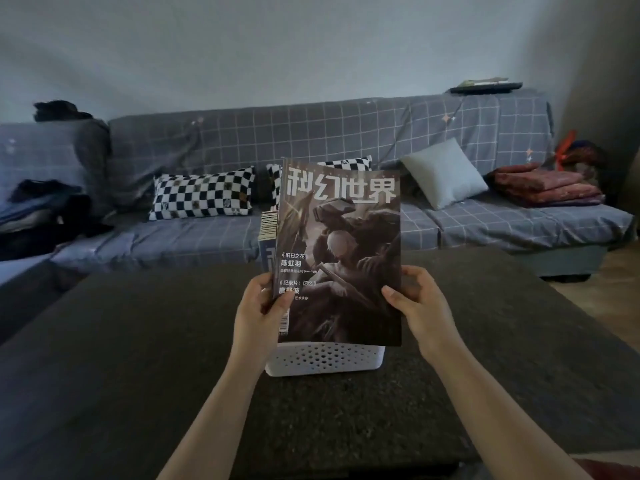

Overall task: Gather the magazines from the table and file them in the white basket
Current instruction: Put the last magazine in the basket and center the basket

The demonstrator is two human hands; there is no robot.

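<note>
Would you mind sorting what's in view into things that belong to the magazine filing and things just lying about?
Part of the job: magazine held upright by left hand and right hand; magazines behind it; white basket; table.

Lying about: checkered cushion; grey cushion; folded red blanket; sofa.
</note>
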